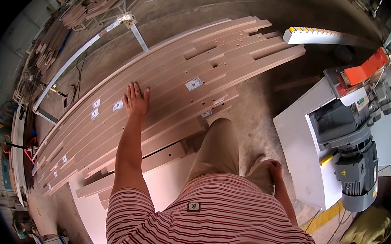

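My left hand lies flat on the stack of long brownish-pink wooden boards, its fingers stretched out and a little apart. Under the palm the boards run side by side, with small round holes and rectangular notches in several of them. White printed labels are stuck on the boards just left of the hand, and a larger label is to its right. Beside my right thigh hangs my right hand, away from the boards. It is small in view, and I cannot make out how its fingers lie.
At the right stands a white machine housing with a grey motor and an orange guard. A roller rail reaches toward the boards' right ends. Beyond the stack is a metal frame; more timber lies farther back.
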A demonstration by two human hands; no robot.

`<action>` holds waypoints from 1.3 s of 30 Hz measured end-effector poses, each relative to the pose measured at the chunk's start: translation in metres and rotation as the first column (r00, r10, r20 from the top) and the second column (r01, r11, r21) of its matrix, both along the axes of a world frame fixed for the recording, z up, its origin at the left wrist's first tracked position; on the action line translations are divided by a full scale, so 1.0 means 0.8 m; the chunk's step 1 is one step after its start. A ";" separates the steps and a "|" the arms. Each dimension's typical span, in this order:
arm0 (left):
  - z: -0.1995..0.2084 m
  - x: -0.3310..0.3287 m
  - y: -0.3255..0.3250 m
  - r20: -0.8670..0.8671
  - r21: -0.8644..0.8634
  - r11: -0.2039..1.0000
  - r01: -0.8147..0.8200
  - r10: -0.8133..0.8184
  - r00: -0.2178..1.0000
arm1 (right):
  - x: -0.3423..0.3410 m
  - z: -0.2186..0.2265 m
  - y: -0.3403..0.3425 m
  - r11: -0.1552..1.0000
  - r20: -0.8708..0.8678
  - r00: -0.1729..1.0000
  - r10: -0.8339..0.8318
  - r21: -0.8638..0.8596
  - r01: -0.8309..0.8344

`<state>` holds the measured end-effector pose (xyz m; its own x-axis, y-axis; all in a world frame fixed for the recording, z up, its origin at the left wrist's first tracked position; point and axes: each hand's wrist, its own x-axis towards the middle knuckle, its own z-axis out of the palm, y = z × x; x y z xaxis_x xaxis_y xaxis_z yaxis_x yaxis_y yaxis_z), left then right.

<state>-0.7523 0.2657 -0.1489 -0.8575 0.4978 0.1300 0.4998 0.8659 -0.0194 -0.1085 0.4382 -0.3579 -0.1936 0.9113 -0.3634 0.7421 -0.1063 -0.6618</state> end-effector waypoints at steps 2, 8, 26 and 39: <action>0.000 -0.011 0.008 -0.013 0.000 1.000 -0.003 0.003 1.000 | 0.004 -0.004 -0.001 1.000 -0.050 0.999 -0.012 0.017 0.013; 0.007 -0.032 0.025 0.063 0.016 0.998 -0.068 0.067 0.996 | -0.006 0.005 -0.004 0.999 0.004 0.999 -0.034 0.043 0.034; -0.022 -0.058 0.021 -0.120 -0.068 0.997 0.046 -0.054 0.991 | -0.026 0.014 -0.013 0.971 0.351 0.909 0.223 -0.159 -0.177; -0.005 -0.030 0.026 0.007 -0.165 0.984 -0.067 0.069 0.998 | -0.029 0.023 -0.018 0.978 0.373 0.909 0.183 -0.162 -0.131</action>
